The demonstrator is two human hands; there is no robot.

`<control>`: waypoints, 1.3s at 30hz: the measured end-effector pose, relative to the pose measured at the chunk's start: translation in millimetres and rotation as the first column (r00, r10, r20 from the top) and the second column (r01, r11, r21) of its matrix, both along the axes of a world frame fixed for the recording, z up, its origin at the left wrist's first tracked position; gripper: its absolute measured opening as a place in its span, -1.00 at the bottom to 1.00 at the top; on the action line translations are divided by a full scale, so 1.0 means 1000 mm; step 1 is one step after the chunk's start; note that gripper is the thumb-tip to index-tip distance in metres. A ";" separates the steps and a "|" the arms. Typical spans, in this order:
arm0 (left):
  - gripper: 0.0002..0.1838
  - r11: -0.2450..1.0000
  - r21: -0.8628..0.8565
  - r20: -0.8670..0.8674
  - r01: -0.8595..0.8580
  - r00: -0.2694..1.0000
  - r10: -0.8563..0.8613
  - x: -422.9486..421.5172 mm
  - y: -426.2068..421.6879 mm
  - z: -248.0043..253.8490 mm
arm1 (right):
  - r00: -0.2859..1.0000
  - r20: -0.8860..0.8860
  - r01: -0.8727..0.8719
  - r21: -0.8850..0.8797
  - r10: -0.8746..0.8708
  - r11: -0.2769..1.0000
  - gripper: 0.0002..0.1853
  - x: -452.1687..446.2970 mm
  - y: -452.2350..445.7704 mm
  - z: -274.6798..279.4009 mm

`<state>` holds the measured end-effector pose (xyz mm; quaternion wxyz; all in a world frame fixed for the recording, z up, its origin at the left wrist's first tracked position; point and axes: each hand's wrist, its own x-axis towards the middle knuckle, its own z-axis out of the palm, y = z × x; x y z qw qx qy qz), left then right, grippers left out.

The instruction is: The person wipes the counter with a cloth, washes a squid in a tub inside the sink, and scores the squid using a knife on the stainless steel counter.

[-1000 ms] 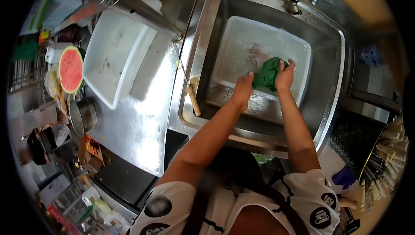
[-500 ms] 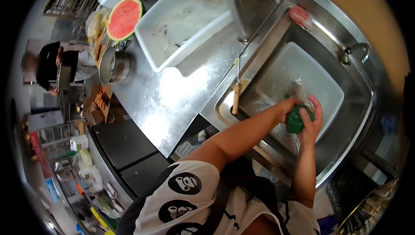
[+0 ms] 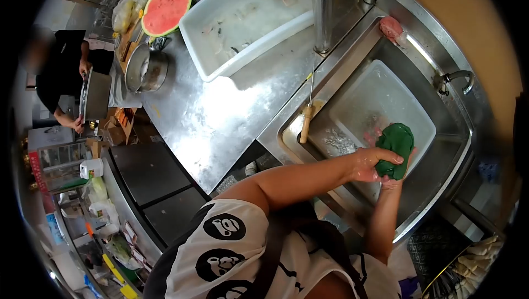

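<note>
Head view, looking down: a white sleeve (image 3: 193,238) with round black prints is filling the foreground, and two bare arms are reaching over a sink (image 3: 430,180). The left hand (image 3: 367,163) and right hand (image 3: 392,183) are meeting, both clamping a bunched green cloth (image 3: 394,146) between them, above a white tub (image 3: 405,101). The left hand is laying its thumb across the cloth; the right hand is cupping from below and the right, its fingers mostly hiding behind it. Inside the sink, the tub is holding water, with something pink and blurred showing near the cloth. A wooden-handled tool (image 3: 306,123) is resting on the sink's left edge; a pink bundle (image 3: 390,27) is lying at the far corner, near a curving tap (image 3: 458,79). On the steel counter (image 3: 212,114), a pot (image 3: 157,70), a larger tub (image 3: 264,50) and a cut watermelon (image 3: 167,8) are standing close together. Farther left, another person (image 3: 69,51) in black is holding a metal container (image 3: 98,94)
</note>
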<state>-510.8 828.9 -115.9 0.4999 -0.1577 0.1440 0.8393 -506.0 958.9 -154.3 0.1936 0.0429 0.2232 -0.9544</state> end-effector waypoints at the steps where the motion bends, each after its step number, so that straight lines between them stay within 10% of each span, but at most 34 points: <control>1: -0.72 0.998 0.057 0.087 -0.034 0.996 0.029 0.006 0.005 0.004 | 1.000 0.010 -0.001 0.007 0.001 1.000 -0.19 0.000 -0.010 0.014; 6: -0.78 1.000 0.019 0.090 0.010 0.996 -0.011 0.007 -0.005 0.014 | 0.980 -0.196 0.023 -0.001 -0.023 1.000 -0.43 -0.018 0.002 0.012; 7: -0.78 0.997 -0.037 0.047 0.073 0.996 -0.071 0.002 -0.008 0.019 | 0.996 -0.073 0.072 0.310 -0.051 0.948 -0.64 -0.021 -0.008 0.037; 12: -0.74 0.911 -0.373 -0.216 0.175 0.939 -0.268 -0.017 -0.020 0.035 | 0.998 -0.048 0.056 0.694 -0.031 0.717 -0.77 -0.041 -0.017 0.049; 15: -0.69 0.626 -0.772 -0.300 0.111 0.804 -0.513 -0.025 -0.020 0.028 | 0.992 -0.122 0.097 0.808 0.004 0.581 -0.82 -0.051 -0.026 0.050; 17: -0.65 0.316 -0.890 -0.434 -0.329 0.402 -0.806 -0.031 -0.026 0.012 | 0.987 -0.152 0.160 0.942 -0.050 0.295 -0.84 -0.059 -0.047 0.042; 19: -0.62 0.113 -0.888 -0.351 -0.446 0.497 -0.794 -0.027 -0.034 -0.018 | 0.980 -0.195 0.197 0.974 -0.029 0.113 -0.85 -0.073 -0.062 -0.001; 26: -0.40 -0.207 -0.794 -0.307 -0.572 0.671 -0.675 -0.012 -0.169 0.075 | 0.976 -0.047 0.173 0.755 -0.211 0.633 -0.38 -0.049 -0.135 0.021; 28: -0.34 -0.330 -0.725 -0.282 -0.605 0.697 -0.659 -0.009 -0.215 0.062 | 0.987 -0.153 0.114 0.881 0.047 0.459 -0.28 -0.021 -0.171 0.013; 29: -0.34 -0.341 -0.676 -0.256 -0.653 0.642 -0.723 -0.012 -0.225 0.054 | 0.960 -0.170 0.189 0.980 0.224 -0.062 -0.16 -0.010 -0.182 0.010; 30: -0.26 -0.282 -0.712 -0.250 -0.643 0.608 -0.754 -0.012 -0.245 0.033 | 0.843 -0.385 0.494 0.831 0.376 -0.256 -0.09 0.013 -0.199 0.008; 31: -0.13 -0.259 -0.462 -0.313 -0.848 0.429 -0.847 -0.007 -0.268 -0.008 | 0.924 0.012 0.034 0.993 0.382 -0.114 -0.15 0.018 -0.210 0.024; 32: -0.06 -0.152 -0.475 -0.441 -0.867 0.383 -0.812 -0.006 -0.276 -0.019 | 0.890 0.083 -0.010 0.987 0.448 -0.162 -0.26 0.032 -0.215 0.015; 34: -0.14 -0.091 -0.383 -0.497 -0.919 0.288 -0.818 0.011 -0.295 -0.018 | 0.901 -0.105 0.218 0.949 0.420 -0.230 -0.33 0.059 -0.217 -0.009; 38: -0.19 -0.058 -0.413 -0.499 -0.909 0.279 -0.820 0.019 -0.301 -0.007 | 0.996 0.054 -0.059 0.996 0.068 0.066 -0.45 0.119 -0.121 0.111; 39: -0.20 -0.106 -0.448 -0.484 -0.888 0.341 -0.806 0.022 -0.304 -0.007 | 0.992 -0.117 0.110 0.986 0.052 0.123 -0.52 0.152 -0.084 0.102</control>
